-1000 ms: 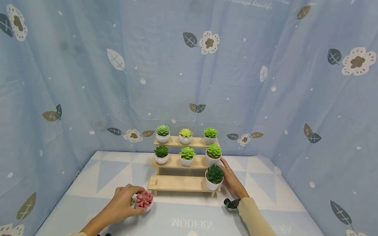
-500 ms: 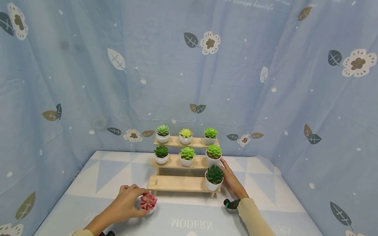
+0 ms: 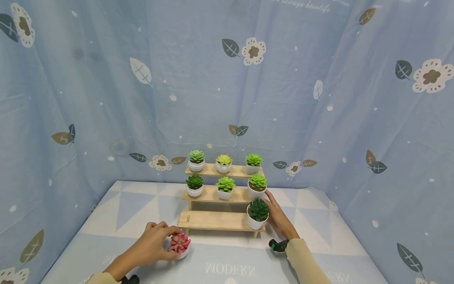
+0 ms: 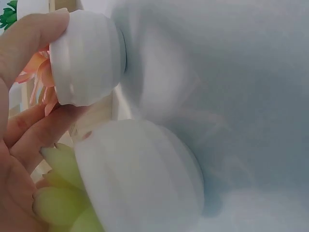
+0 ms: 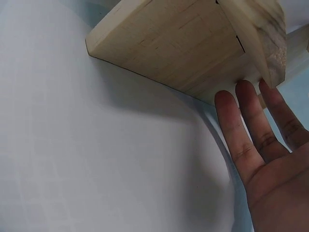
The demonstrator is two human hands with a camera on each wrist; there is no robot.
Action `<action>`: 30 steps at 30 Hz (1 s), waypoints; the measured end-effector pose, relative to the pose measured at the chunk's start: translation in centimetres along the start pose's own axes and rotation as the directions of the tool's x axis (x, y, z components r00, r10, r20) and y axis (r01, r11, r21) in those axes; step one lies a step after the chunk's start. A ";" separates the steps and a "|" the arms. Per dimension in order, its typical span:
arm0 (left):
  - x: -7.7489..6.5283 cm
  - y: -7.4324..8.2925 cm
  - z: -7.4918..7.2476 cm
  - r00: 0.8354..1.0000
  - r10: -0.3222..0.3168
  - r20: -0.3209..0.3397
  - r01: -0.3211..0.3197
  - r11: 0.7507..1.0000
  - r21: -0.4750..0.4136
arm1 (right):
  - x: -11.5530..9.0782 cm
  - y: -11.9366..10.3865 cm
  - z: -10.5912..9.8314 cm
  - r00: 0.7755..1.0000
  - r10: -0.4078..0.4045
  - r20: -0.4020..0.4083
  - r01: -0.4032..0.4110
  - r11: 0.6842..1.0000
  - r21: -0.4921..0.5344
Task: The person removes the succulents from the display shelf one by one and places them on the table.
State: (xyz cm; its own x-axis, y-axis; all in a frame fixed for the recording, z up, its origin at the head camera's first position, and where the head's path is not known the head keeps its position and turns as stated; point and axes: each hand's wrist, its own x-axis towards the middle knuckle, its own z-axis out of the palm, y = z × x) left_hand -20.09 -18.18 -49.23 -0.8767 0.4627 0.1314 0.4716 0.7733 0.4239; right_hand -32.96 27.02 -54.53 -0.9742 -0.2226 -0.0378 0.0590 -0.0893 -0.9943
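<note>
My left hand (image 3: 150, 244) pinches a pink succulent (image 3: 180, 241) in a white pot between thumb and fingers, in front of the stand's lower left corner. In the left wrist view the thumb lies on that white pot (image 4: 87, 58); whether its base touches the table I cannot tell. Close beside it is a yellow-green succulent in a white pot (image 4: 145, 179), hidden behind the hand in the head view. My right hand (image 3: 279, 219), fingers extended, is at the right side of the three-tier wooden stand (image 3: 216, 221); in the right wrist view its fingertips (image 5: 248, 89) appear to touch the wood.
Three potted succulents, one of them yellow-green (image 3: 224, 161), stand on the top tier. The middle tier bears a dark green one (image 3: 194, 183) and two bright green ones. On the bottom tier's right end is a larger dark green succulent (image 3: 258, 211). A patterned curtain (image 3: 213, 98) hangs behind.
My left hand has shifted slightly right with the pink succulent. The plant glimpsed behind it a second ago is now hidden in the head view. My right hand stays in place.
</note>
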 end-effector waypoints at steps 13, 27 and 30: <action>0.2 0.1 0.3 1.000 -0.031 0.003 0.030 0.998 0.057 | 0.0 0.0 -0.1 1.000 0.002 0.009 -0.002 1.000 0.004; 1.2 0.0 -1.2 0.997 0.059 -0.045 -0.059 0.998 0.001 | 0.0 0.0 0.0 1.000 0.006 0.006 -0.006 1.000 0.014; 1.8 0.5 -1.6 0.995 0.069 -0.072 -0.072 0.996 -0.045 | -0.1 -0.1 0.1 1.000 0.004 0.006 -0.004 1.000 0.013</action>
State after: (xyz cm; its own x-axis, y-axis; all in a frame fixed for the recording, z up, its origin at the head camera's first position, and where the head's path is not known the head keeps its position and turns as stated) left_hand -21.62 -17.66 -47.38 -0.8468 0.4822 0.2247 0.5289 0.7178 0.4529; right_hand -32.88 26.96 -54.44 -0.9727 -0.2284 -0.0409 0.0655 -0.1012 -0.9927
